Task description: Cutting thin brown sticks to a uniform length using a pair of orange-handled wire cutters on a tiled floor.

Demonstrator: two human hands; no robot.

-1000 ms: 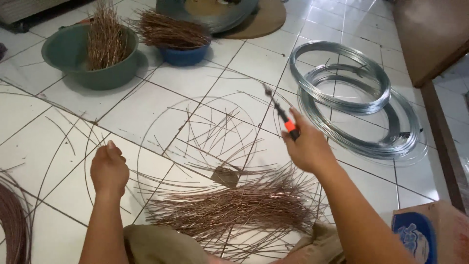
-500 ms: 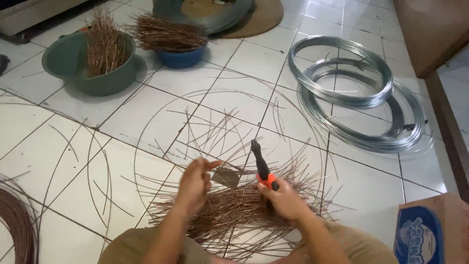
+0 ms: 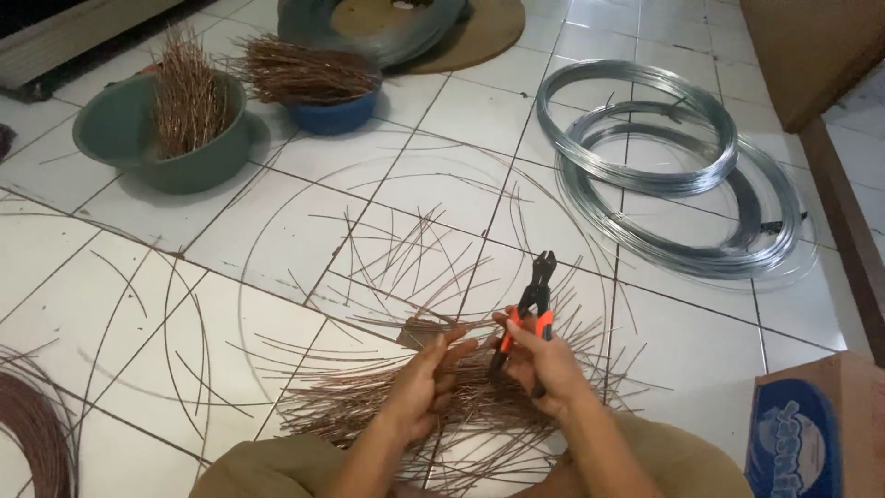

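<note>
Two hands meet low in the centre of the view: the right hand (image 3: 546,367) is closed around the orange grips of a black-headed wire cutter (image 3: 532,300), whose head points up and away with its blades together, while the left hand (image 3: 426,383) has its fingers curled loosely, fingertips pinching the ends of a few thin copper-coloured wire pieces; how many it grips cannot be told. Those pieces belong to a pile of cut wire lengths (image 3: 369,397) lying fanned across the white tiled floor (image 3: 277,231) directly under both hands and just ahead of the person's knees; the lengths are thin, reddish-brown and slightly curved, and stray ones spread outward toward the middle of the floor. Beyond them, at upper left, a green basin (image 3: 120,138) holds a standing bundle of similar lengths, and beside it a blue bowl (image 3: 336,115) carries a bundle laid across its rim. Coils of silver wire (image 3: 664,175) lie flat at upper right, well apart from the hands. A blue-printed cardboard box (image 3: 811,433) sits at the lower right edge, and a coil of brown wire (image 3: 32,438) at the lower left edge. Bare tile lies between the pile and the basin.
</note>
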